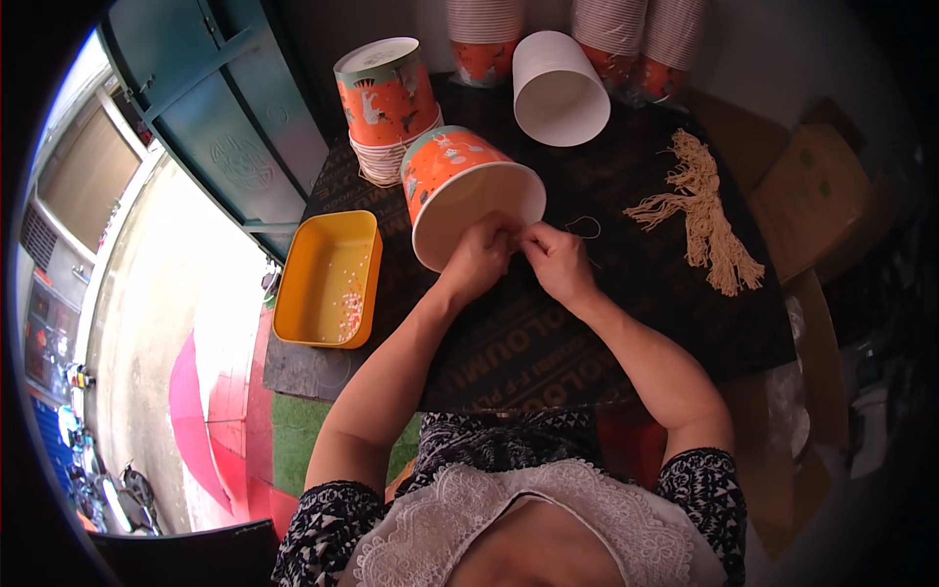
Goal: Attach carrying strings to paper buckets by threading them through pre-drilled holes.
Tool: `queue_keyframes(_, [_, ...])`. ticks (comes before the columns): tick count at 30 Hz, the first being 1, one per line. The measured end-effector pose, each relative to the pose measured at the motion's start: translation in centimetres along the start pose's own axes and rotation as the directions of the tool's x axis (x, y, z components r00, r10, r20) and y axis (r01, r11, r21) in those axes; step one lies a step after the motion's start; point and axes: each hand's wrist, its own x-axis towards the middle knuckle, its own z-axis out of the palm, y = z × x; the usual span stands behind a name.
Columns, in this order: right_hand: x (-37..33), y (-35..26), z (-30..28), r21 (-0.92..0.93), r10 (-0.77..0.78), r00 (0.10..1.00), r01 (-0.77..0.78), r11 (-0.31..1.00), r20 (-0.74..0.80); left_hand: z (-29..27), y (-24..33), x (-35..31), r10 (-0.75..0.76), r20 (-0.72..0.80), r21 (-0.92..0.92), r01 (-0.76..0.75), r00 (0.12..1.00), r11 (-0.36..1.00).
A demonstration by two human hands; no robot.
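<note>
Because the orange paper bucket (469, 201) lies tilted on the table (636, 269), mouth toward us, we should probably steady its rim and draw the thin cord (588, 218) gently. Our left hand (481, 252) closes its grip on the rim; our right hand (558, 262) pinches narrowly beside it, holding what, we cannot tell.

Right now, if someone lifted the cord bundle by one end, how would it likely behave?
The cord bundle would probably hang floppy, since its strands lie in loose waves. It is likely light, being thin cord. Its ends, splayed on the table, might tangle or trail.
</note>
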Motion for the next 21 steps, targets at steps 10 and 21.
queue_keyframes(10, [-0.1,-0.3,0.0,-0.022,-0.024,1.0,0.024,0.999,-0.005,-1.1,-1.0,0.4,0.103,-0.007,0.244,-0.098,0.995,0.965])
queue_keyframes(21, [-0.2,-0.4,0.2,-0.087,-0.043,0.998,0.04,0.995,-0.04,-0.9,-0.7,0.3,0.126,0.041,0.409,-0.132,0.991,0.903])
